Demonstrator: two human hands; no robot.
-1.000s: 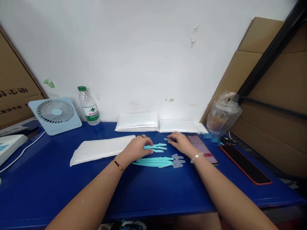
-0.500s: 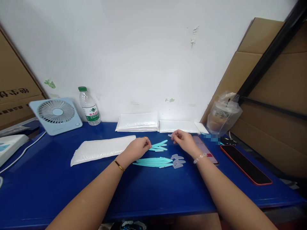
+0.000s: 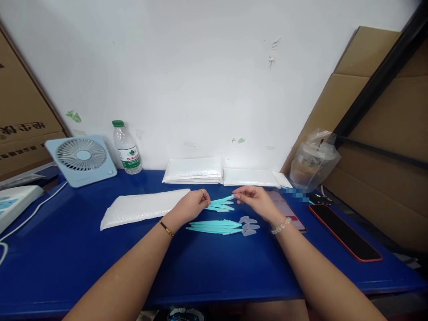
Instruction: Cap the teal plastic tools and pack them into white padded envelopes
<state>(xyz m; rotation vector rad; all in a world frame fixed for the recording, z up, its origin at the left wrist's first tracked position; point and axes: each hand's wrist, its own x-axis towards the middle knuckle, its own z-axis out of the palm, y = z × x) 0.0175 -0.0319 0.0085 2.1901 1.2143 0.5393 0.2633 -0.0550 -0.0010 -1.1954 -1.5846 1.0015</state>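
Head view: left hand [image 3: 190, 206], at white packet [image 3: 143, 209]'s right end, pinches turquoise stick [image 3: 221, 201]. Right hand [image 3: 256, 200], apart moments ago, now meets stick's tip, right of packet, pinching clear cap [image 3: 232, 197]; fitting seems underway. Loose sticks [image 3: 214, 227] lie right of packet, nearer viewer.

On the left, 1 gold ring [image 3: 202, 191], 1 dark-and-gold bracelet [image 3: 166, 228]; right, 1 clear beaded bracelet [image 3: 281, 226].

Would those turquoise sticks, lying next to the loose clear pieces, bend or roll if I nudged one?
Probably neither. The sticks look straight-edged, suggesting they're fairly stiff. They seem slim, so likely light; the left hand pinches a similar one. Pushed, one would probably slide rather than roll, since they look flattish and lie side by side.
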